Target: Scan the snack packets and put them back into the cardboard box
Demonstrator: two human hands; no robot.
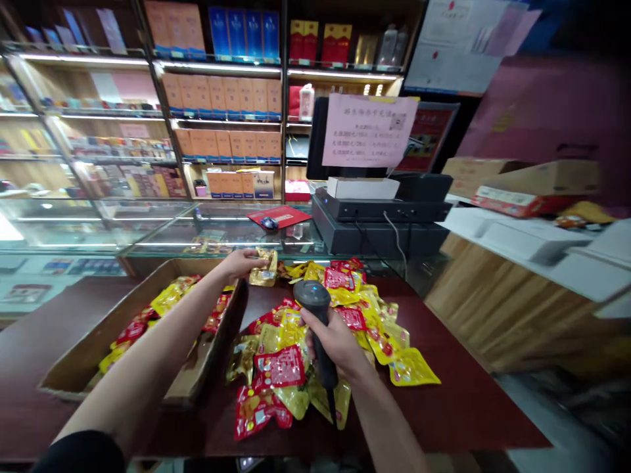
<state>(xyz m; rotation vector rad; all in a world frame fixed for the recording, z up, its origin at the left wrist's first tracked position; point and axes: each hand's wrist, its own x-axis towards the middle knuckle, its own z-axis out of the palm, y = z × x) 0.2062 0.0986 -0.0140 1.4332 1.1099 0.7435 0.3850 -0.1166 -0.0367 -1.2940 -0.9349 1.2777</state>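
My left hand (240,264) reaches across the far end of a cardboard box and pinches a gold foil snack packet (263,269) by its edge. My right hand (334,343) grips a black handheld barcode scanner (315,315), its head up and its cable trailing down toward the table. Below and around that hand lies a heap of red, yellow and gold snack packets (315,335). More packets lie inside the open cardboard box (142,328), to the left of the heap, and my left forearm passes over it.
The dark red counter (444,401) holds the box and heap. Behind stand a glass display case (217,226), a till with a pink notice (369,130), and shelves of boxed goods (221,98). Cardboard boxes (522,184) sit on a white ledge at right.
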